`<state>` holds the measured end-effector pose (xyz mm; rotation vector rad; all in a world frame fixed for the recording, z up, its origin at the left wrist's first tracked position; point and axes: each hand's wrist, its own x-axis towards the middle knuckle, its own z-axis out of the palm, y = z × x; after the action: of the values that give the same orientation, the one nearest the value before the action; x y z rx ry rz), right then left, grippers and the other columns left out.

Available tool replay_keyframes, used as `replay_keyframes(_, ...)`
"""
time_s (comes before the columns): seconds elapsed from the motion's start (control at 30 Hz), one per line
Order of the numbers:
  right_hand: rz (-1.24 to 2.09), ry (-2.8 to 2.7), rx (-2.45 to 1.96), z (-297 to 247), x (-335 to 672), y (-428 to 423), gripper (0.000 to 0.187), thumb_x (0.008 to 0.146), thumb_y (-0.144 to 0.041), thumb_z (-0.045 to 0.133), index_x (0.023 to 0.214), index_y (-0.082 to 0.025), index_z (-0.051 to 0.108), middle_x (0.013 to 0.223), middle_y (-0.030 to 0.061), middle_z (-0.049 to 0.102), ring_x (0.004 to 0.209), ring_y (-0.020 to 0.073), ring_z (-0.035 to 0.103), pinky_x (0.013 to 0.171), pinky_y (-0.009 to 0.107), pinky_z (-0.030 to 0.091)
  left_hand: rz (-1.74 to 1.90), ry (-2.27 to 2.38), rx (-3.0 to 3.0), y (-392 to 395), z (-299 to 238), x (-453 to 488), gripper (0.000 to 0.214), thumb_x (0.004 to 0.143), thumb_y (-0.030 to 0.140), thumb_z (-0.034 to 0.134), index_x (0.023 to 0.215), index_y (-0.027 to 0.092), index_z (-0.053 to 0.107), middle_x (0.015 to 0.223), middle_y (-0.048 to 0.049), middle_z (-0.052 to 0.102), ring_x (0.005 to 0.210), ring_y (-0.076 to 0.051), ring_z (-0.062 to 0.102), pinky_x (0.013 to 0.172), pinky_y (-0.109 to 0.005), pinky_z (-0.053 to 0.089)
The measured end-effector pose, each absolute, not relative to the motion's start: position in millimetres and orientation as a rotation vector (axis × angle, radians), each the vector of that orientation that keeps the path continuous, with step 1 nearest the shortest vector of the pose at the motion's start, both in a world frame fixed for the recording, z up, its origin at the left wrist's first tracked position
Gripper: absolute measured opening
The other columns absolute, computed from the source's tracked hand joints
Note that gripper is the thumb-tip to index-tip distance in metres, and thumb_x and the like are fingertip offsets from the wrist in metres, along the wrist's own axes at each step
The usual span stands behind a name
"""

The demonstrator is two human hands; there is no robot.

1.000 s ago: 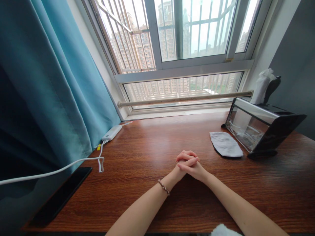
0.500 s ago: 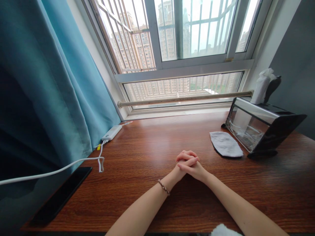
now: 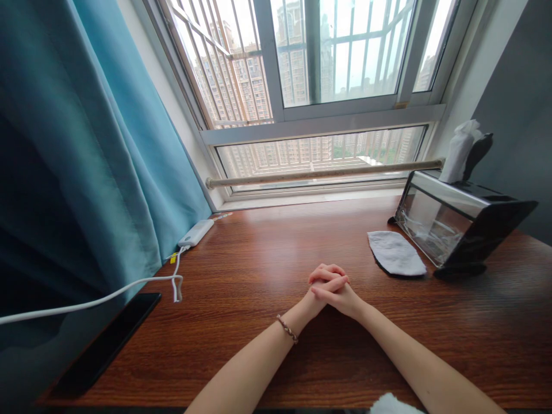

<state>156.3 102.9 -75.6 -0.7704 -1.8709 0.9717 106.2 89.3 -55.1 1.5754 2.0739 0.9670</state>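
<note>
My left hand (image 3: 317, 296) and my right hand (image 3: 345, 299) rest on the brown wooden table (image 3: 241, 270), clasped with their fingers interlaced. Each is closed around the other, and no object shows between them. The palms are hidden. A braided bracelet (image 3: 287, 329) circles my left wrist. To the right of the hands, a pale grey cloth piece (image 3: 397, 254) with a dark underside lies flat, apart from them.
Behind the cloth stands a black, clear-sided tissue box (image 3: 440, 221) with a tissue sticking out. At left are a white power box (image 3: 196, 233), a white cable (image 3: 99, 302), a flat black object (image 3: 110, 345) and a blue curtain (image 3: 129, 172). A barred window (image 3: 345, 112) rises behind.
</note>
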Motion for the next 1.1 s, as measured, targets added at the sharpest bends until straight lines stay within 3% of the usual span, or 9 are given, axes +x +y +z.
replay_keyframes(0.43,0.969,-1.873,-0.777,-75.3,156.1,103.4,0.016,0.079,-0.025,0.052,0.092,-0.017,0.057,0.088,0.0042,0.05,0.09,0.0174,0.05,0.079,0.031,0.043,0.96,2.328,1.529,92.7,-57.5,115.9,0.017,0.074,0.012,0.043,0.08,0.014,0.059,0.077,-0.0023,0.048,0.09,-0.021,0.052,0.07,-0.02,0.048)
replay_keyframes(1.1,0.963,-1.872,-0.764,-79.1,155.8,104.4,0.016,0.078,-0.023,0.053,0.093,-0.017,0.056,0.089,0.0042,0.049,0.092,0.0173,0.049,0.08,0.029,0.041,0.617,2.874,1.489,100.4,-64.4,135.6,0.014,0.068,0.009,0.053,0.079,0.014,0.062,0.079,-0.0008,0.049,0.087,-0.016,0.054,0.069,-0.015,0.048)
